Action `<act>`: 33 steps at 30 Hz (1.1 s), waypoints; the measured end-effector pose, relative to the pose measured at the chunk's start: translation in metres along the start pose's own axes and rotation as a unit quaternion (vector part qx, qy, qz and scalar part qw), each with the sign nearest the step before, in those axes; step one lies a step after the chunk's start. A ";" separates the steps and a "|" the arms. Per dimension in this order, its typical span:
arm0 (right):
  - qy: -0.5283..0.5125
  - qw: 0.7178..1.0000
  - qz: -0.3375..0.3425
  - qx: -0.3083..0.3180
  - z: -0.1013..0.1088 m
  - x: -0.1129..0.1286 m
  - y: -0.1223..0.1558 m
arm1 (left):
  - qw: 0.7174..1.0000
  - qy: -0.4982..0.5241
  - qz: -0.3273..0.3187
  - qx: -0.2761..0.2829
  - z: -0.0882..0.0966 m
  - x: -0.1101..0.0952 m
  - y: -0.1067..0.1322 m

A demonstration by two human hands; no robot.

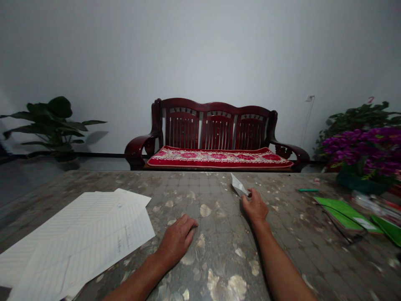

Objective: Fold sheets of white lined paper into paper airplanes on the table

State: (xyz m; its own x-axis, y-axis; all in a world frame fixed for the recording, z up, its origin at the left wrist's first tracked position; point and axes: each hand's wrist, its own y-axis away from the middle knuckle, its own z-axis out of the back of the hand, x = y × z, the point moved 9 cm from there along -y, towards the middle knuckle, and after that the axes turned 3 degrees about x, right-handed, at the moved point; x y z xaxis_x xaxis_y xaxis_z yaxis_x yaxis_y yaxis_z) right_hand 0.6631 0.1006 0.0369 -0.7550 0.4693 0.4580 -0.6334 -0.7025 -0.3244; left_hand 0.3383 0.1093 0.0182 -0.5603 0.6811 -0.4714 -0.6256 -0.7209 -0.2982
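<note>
My right hand (255,207) is closed on the near end of a small piece of folded white paper (238,185), pinched between thumb and fingers. The paper comes to a point at its far left end and sits at or just above the far part of the table; I cannot tell if it touches. My left hand (178,237) rests on the tabletop left of centre, its fingers loosely curled together and nothing seen in them. Left of that hand lies a spread of lined white sheets (90,234), one with handwriting near its right edge.
The table (216,255) has a patterned cover. At right are a green booklet (340,211), glasses (352,238), a green pen (308,190) and purple flowers (369,146) in a dark green pot. Beyond stands a wooden bench (217,129); a leafy plant (59,123) is at left.
</note>
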 end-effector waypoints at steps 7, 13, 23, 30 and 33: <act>-0.033 0.996 0.012 -0.088 0.021 0.000 0.005 | 1.000 -0.005 -0.021 -0.008 0.000 -0.001 0.001; -0.115 0.976 0.134 -0.125 0.036 0.027 0.019 | 0.999 -0.006 -0.038 -0.030 0.012 -0.016 0.003; -0.012 0.837 0.515 0.186 -0.037 0.136 0.105 | 0.967 -0.137 0.214 -0.014 0.121 0.068 0.026; 0.078 0.848 0.451 0.267 -0.051 0.171 0.121 | 0.880 -0.229 0.405 0.094 0.181 0.188 0.113; 0.039 0.857 0.416 0.303 -0.061 0.201 0.139 | 0.874 -0.223 0.416 0.119 0.188 0.208 0.135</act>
State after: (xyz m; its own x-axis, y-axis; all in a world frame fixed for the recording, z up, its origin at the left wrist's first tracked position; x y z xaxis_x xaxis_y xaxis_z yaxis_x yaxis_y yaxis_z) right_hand 0.4134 0.1301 0.0332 -0.9265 -0.3109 0.2118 0.3156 -0.9488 -0.0123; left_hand 0.0355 0.1780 0.0357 -0.9974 -0.0451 -0.0567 0.0329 -0.9794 0.1992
